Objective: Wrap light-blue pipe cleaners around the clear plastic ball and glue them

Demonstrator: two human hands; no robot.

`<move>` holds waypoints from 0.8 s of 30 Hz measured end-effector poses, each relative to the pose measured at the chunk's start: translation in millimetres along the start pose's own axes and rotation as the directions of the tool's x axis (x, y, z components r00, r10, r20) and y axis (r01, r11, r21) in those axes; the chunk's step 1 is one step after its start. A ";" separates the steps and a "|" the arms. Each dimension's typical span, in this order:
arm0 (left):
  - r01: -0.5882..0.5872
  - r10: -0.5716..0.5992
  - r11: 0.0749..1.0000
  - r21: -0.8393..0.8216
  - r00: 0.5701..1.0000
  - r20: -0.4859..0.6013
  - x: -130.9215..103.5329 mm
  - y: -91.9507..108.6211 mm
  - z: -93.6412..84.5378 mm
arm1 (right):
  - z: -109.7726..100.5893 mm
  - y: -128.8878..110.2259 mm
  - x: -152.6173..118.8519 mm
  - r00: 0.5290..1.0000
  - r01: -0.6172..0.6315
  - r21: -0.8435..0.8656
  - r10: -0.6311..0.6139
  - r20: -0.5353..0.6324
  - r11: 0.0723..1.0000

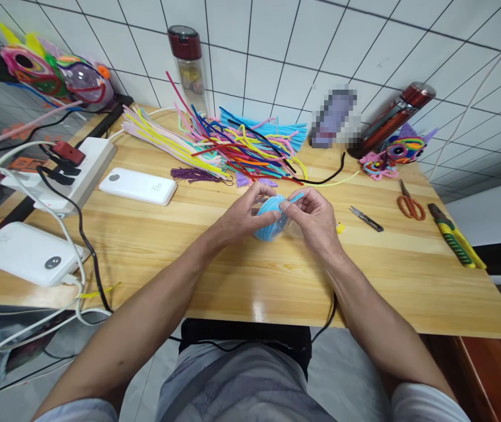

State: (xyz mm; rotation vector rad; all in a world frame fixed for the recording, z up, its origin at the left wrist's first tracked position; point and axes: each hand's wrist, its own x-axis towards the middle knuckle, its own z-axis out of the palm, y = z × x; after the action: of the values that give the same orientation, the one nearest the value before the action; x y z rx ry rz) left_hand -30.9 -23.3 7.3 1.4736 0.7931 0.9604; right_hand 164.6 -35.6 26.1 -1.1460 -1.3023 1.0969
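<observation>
Over the middle of the table, my left hand is closed around a clear, rounded plastic piece with light blue pipe cleaner wound about it in rows. My right hand pinches the blue pipe cleaner's free end, which sticks up between thumb and forefinger. Behind both hands lies a loose pile of colourful pipe cleaners. Small thread snips rest to the right of my right hand. A purple tassel lies beyond my left hand.
Orange-handled scissors and green-yellow pliers lie at the right. White power banks, a power strip and cables occupy the left. A clear bottle, a dark red flask and decorated fish figures stand by the tiled wall.
</observation>
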 end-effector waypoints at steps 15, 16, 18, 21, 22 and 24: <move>-0.006 0.009 0.999 0.050 0.999 -0.052 0.2 -2.1 -0.6 | -1.5 1.8 0.6 1.000 0.006 -0.046 -0.006 -0.012 0.999; -0.007 0.011 0.998 0.058 0.998 -0.054 0.5 -2.3 -0.8 | -1.4 1.6 0.4 1.000 0.008 -0.044 -0.009 -0.012 0.999; -0.009 0.013 0.998 0.068 0.998 -0.065 0.9 -2.8 -0.9 | -1.3 1.6 0.3 1.000 0.011 -0.044 -0.012 -0.014 0.999; -0.001 0.007 0.998 0.071 0.997 -0.079 0.8 -3.9 0.2 | -1.3 2.5 0.7 1.000 0.003 -0.054 -0.003 -0.017 0.999; 0.001 0.004 0.998 0.067 0.996 -0.084 0.7 -4.6 0.8 | -1.4 3.0 1.0 1.000 0.000 -0.054 -0.001 -0.018 0.999; -0.004 0.009 0.998 0.056 0.996 -0.091 0.8 -7.0 2.0 | -1.6 3.9 1.7 1.000 -0.003 -0.047 0.002 -0.023 0.999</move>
State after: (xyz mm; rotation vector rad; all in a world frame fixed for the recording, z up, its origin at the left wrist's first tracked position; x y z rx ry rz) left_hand -28.4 -22.7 0.4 1.4892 0.8879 1.0235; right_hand 166.3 -33.4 22.5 -1.1923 -1.3153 1.0564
